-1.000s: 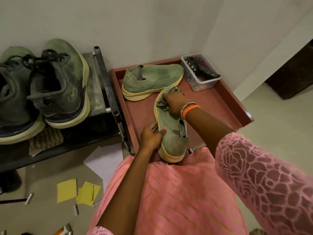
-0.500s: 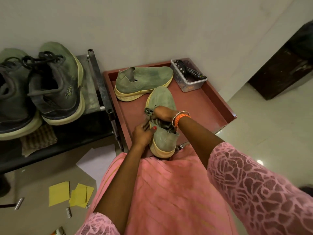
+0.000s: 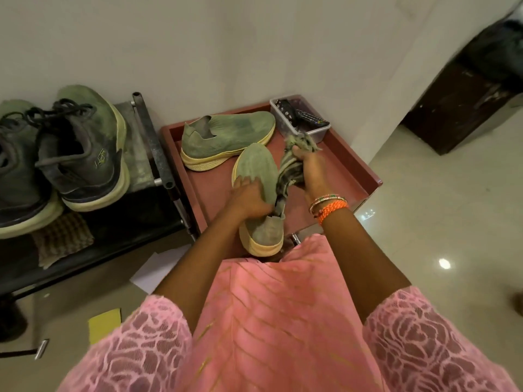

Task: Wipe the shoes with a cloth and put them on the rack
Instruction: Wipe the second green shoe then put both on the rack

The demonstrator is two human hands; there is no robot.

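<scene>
A green slip-on shoe with a yellow sole lies lengthwise on the red tray, heel toward me. My left hand grips it across the middle of its upper. My right hand holds a crumpled striped cloth just right of the shoe, one end of the cloth hanging down at the shoe's opening. The matching green shoe lies on its side at the back of the tray. The black metal rack stands to the left.
Two dark green lace-up sneakers stand on the rack's top shelf, with a checked cloth on the shelf below. A clear box with remotes sits at the tray's back right corner. Yellow papers lie on the floor. A dark cabinet stands far right.
My right hand has lifted the cloth off the shoe's upper and moved it to the right side. My left hand has shifted from the heel side up onto the upper.
</scene>
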